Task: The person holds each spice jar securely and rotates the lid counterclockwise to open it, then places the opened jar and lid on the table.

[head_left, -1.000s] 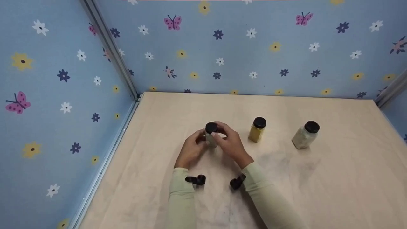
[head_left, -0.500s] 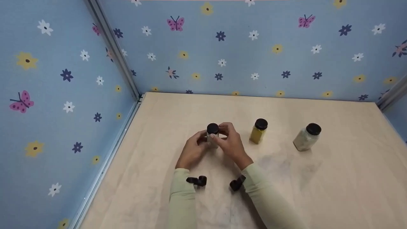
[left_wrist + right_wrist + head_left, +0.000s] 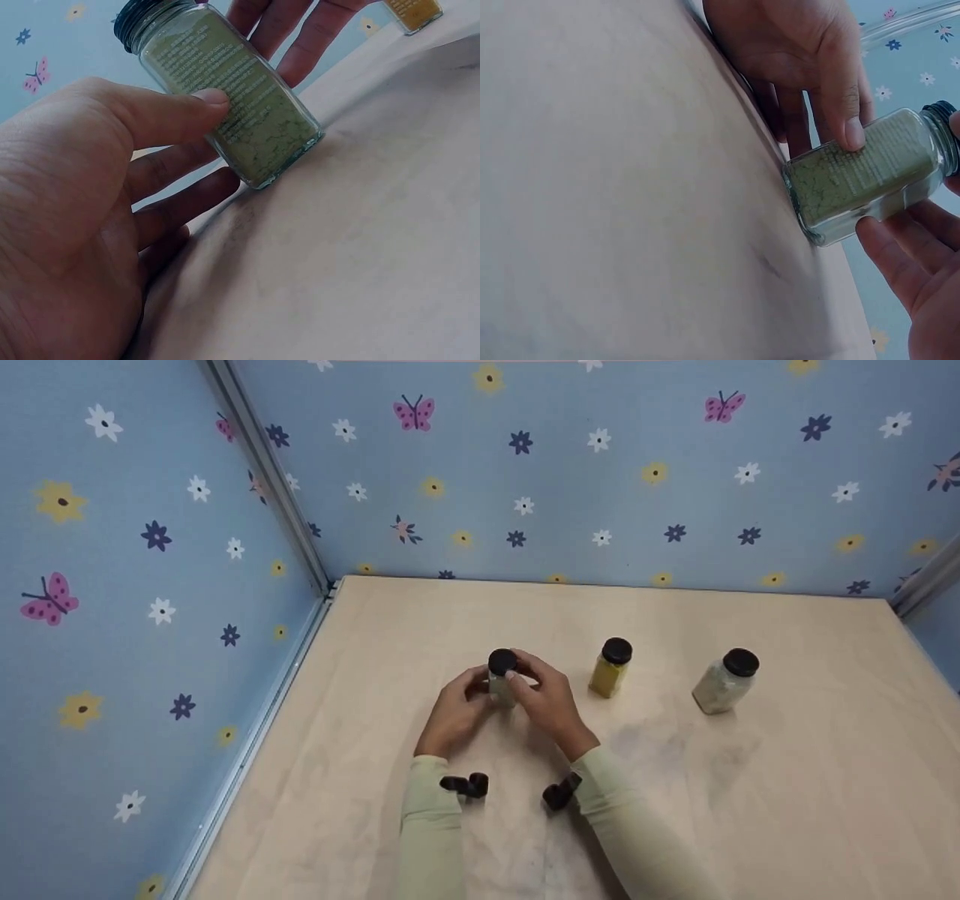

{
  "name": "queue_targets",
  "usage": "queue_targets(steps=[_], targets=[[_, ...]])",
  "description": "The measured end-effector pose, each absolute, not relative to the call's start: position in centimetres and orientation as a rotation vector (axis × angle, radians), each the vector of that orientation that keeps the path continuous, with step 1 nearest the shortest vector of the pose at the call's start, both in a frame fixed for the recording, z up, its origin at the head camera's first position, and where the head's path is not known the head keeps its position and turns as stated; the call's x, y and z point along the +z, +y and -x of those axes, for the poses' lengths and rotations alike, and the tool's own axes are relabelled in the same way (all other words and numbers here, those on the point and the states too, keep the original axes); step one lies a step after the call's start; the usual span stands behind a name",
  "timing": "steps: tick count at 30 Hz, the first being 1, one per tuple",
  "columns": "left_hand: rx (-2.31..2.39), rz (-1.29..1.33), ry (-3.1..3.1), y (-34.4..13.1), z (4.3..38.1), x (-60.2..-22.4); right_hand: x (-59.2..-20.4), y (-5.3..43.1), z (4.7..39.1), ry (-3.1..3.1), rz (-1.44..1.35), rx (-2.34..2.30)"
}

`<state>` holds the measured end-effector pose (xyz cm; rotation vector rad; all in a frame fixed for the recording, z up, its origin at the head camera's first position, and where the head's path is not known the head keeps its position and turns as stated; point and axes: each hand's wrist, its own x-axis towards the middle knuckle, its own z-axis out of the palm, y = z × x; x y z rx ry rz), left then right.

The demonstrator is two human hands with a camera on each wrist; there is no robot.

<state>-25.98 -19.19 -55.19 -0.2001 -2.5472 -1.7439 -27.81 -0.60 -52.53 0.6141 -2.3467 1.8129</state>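
Note:
A square glass spice jar [image 3: 238,124] of green powder, with white print on its side, stands on the table below both hands. My left hand [image 3: 452,715] grips its body, the thumb across the printed face and the fingers behind. My right hand [image 3: 553,703] holds the black screw cap [image 3: 502,661] between thumb and fingers, while its other fingers lie along the jar's side in the left wrist view. The cap sits on the jar's neck. To the right of the hands stands a second jar of yellow powder [image 3: 608,678], also black-capped.
Farther right is a wider jar of pale powder [image 3: 721,692] with a black cap. A cream cloth covers the table [image 3: 817,780]. Blue patterned panels [image 3: 570,472] rise behind it and on the left, joined by a metal post [image 3: 262,472].
The right hand's fingers and thumb have shifted round the cap, its fingers standing farther off half a second ago. The left hand and the jars stay in place; the head view shifts slightly.

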Motion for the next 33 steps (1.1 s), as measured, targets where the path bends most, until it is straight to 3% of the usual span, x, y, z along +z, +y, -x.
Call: queue_targets(steps=[18,33], targets=[[-1.759,0.178,-2.549,-19.1,26.0,-55.0,-51.4,-1.0,27.3,-2.337,-0.597,1.834],[-1.779,0.201,-2.54,-19.2,26.0,-55.1,-52.6,-0.5,27.9,-2.332,-0.652,1.848]])
